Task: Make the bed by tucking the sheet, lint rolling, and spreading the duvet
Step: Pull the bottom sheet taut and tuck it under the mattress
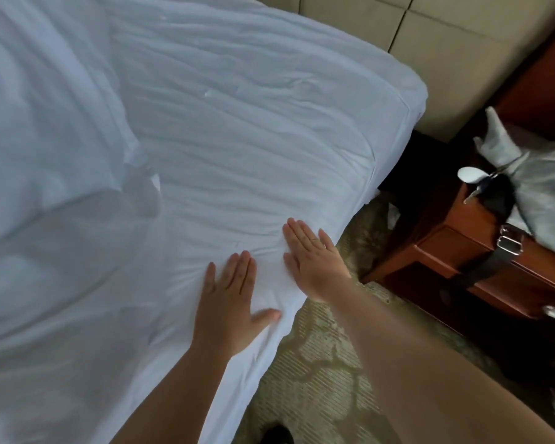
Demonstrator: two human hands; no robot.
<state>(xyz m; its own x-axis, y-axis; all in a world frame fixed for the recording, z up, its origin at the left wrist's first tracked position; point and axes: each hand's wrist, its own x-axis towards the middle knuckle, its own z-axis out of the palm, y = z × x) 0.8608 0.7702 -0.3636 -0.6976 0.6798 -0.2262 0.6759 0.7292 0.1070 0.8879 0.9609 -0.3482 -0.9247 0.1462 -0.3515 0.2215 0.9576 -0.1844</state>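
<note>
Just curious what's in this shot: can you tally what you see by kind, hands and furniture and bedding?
Hands: 2, left hand and right hand, both flat on the sheet
Bedding: 2, sheet and bunched duvet
Furniture: 2, headboard and wooden nightstand
Total: 6

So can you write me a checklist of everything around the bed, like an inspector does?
Surface: white, wrinkled fitted sheet covers the mattress up to the near corner by the beige padded headboard.
Job's things: bunched white duvet lies heaped on the far left of the bed; no lint roller seen.
Clutter: brown wooden nightstand carries a grey plastic-wrapped bundle and a black strap with a metal buckle.
Grippers: left hand and right hand press flat on the sheet near the bed's edge, fingers straight.
Cables: nothing seen.
Surroundings: patterned beige carpet beside the bed.
</note>
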